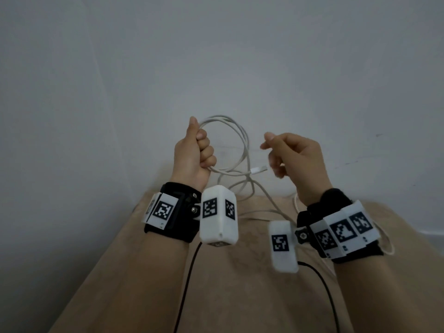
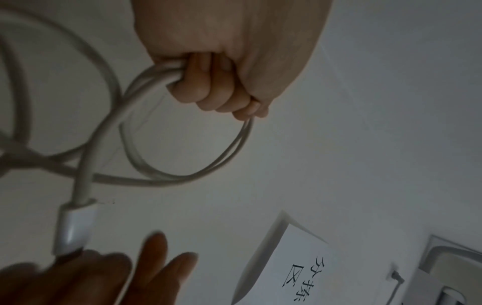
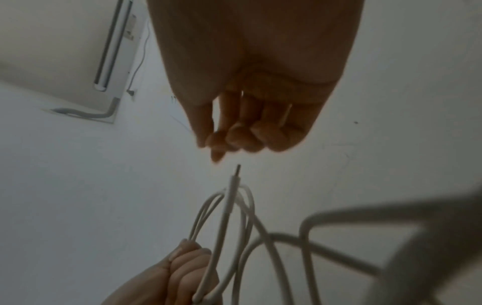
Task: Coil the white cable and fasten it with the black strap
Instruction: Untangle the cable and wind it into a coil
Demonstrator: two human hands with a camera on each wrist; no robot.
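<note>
- Left hand (image 1: 194,155) has its grip clamped on the cable (image 1: 236,138), a few loops bunched in the fist and held up in the air in front of the wall.
- Right hand (image 1: 292,155) holds nothing; fingers loosely curled, just beside the plug (image 1: 259,169) that sticks out of the coil. No contact that I can see.
- I'd say the coiling is nearly done. To do it well: pinch the plug, lay that last bit along the loops so they match in size, and don't loosen the left fist or the loops will spring apart.
- Some slack trails down to the beige cloth (image 1: 240,272) below and goes behind the right wrist, so I can't tell how much is left.
- Black strap: can't find it in any view.
- Wrist views are dim and blurry.
</note>
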